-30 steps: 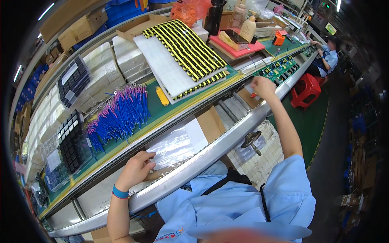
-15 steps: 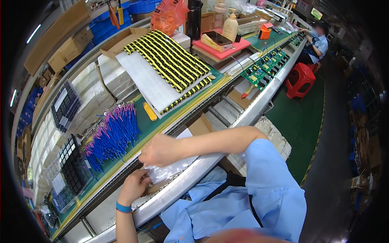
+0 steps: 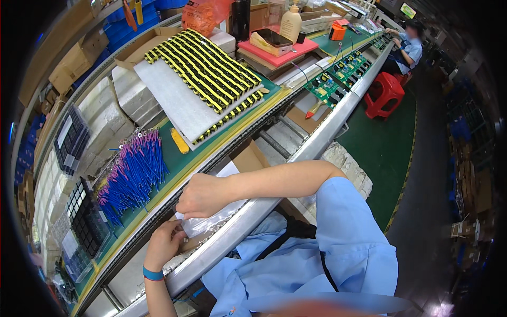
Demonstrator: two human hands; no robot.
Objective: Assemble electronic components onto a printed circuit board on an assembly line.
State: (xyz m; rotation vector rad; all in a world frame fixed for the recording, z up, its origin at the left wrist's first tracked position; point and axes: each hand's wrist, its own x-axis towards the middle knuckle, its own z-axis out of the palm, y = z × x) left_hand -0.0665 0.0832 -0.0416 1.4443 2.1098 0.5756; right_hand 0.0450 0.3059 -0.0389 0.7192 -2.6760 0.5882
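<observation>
A clear plastic bag [image 3: 211, 223] lies over an open cardboard box [image 3: 251, 158] set between the conveyor rails in front of me. My right hand [image 3: 203, 196] reaches across it, its fingers curled down and closed at the bag's left end; the fingertips are partly hidden under the hand. Just below, my left hand [image 3: 165, 244], with a blue band on the wrist, pinches the bag's near-left edge between thumb and fingers. The two hands are close together. A white sheet [image 3: 228, 169] shows under or beside the bag.
Beyond the rail lie a bundle of blue wires [image 3: 138, 171], a yellow cutter-like tool [image 3: 179, 141] and black-and-yellow strip parts [image 3: 206, 71] on white foam. Green circuit boards [image 3: 338, 79] sit farther along the line. A red stool [image 3: 384, 95] and a co-worker [image 3: 409, 50] are at the far right.
The surroundings have shifted slightly left and up in view as my head moved. Both hands remain at the bag's left end, with little change in their grip.
</observation>
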